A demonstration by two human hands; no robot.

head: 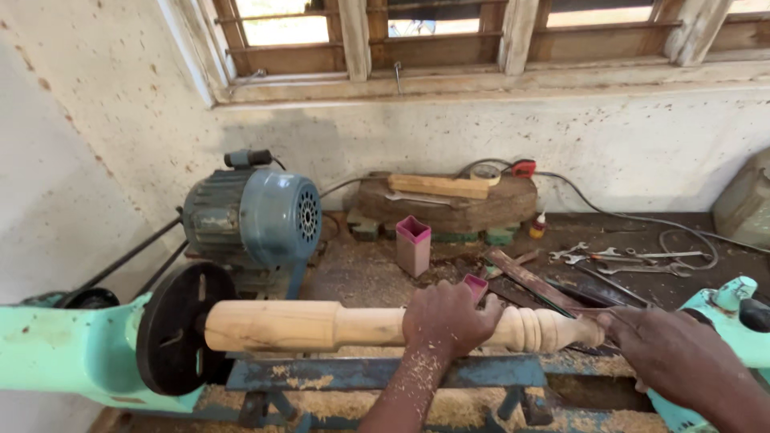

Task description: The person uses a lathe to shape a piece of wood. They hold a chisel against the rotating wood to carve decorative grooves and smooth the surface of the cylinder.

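Across the pale green lathe (72, 353), a long pale turned wooden spindle (321, 325) lies level between the black round faceplate (172, 329) and the tailstock. The left hand (449, 319) is curled over its middle, gripping it. The right hand (674, 353) rests at the beaded end, fingers loosely bent, touching the wood; what it grips, I cannot tell.

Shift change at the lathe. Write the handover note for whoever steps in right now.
Left hand: wrapped over the wooden spindle, mid-length.
Right hand: at the spindle's right end by the tailstock, pressing a thin dark tool, hard to make out.
Spindle is mounted between the black faceplate and the tailstock.
Done: beads cut near the right end.
Left: the thick left section is plain.
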